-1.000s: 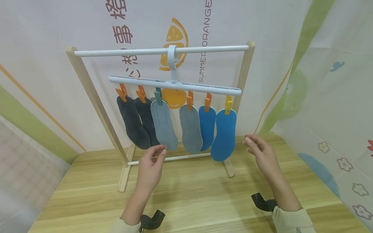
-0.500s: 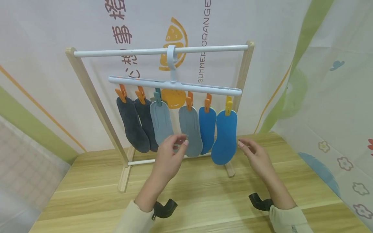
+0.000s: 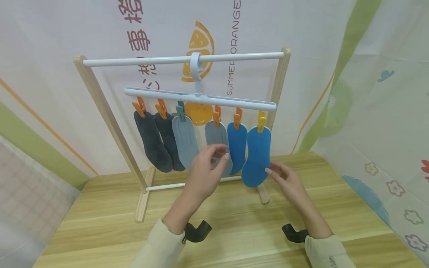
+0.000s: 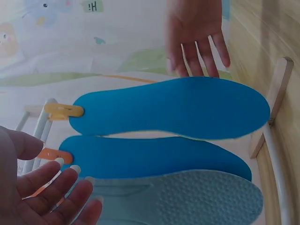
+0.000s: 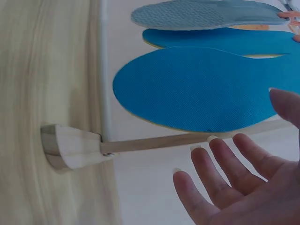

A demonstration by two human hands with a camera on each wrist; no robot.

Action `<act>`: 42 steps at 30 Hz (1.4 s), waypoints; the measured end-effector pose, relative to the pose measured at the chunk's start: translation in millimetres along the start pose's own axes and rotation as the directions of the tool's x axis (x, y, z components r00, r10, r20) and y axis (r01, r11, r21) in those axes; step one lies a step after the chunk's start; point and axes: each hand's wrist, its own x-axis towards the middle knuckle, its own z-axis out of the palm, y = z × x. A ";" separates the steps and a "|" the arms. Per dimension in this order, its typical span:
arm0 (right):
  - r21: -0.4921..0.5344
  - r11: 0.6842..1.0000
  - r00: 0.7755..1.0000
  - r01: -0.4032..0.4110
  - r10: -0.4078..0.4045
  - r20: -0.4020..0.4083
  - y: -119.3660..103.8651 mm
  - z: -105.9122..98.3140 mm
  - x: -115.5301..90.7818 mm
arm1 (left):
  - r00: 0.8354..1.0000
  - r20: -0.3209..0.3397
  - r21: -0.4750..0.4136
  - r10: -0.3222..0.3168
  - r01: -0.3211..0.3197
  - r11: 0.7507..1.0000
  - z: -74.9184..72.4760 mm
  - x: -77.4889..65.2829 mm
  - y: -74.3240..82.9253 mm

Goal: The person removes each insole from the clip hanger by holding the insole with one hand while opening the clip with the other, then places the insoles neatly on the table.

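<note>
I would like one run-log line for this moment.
right hand: at edge of yellow-clipped blue insole, touch unclear | left hand: near orange-clipped grey insole, holding nothing | hanger: on top rail

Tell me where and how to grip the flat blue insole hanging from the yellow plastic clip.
Pinching the flat blue insole by its lower right edge, coming from the right, looks best: it is thin and hangs by its top from the yellow plastic clip; another foot-shaped blue insole crowds its left, while its right edge faces the right hand.
</note>
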 end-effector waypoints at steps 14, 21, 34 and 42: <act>0.053 0.998 0.998 -0.014 0.011 0.057 11.1 7.7 2.5 | 0.999 0.043 -0.101 -0.010 0.014 0.995 2.9 21.7 13.6; 0.068 0.997 0.996 -0.024 0.018 0.083 12.3 4.3 2.4 | 0.999 0.048 -0.114 -0.015 0.020 0.993 5.7 27.0 16.0; 0.029 0.999 0.998 -0.014 0.013 0.061 3.7 -3.0 1.7 | 0.961 0.207 -0.129 -0.186 0.215 0.968 35.9 3.5 -27.5; 0.018 0.998 0.998 0.062 -0.062 0.014 -11.2 -12.7 -6.6 | 0.924 0.249 -0.061 -0.290 0.314 0.948 58.5 -16.4 -45.3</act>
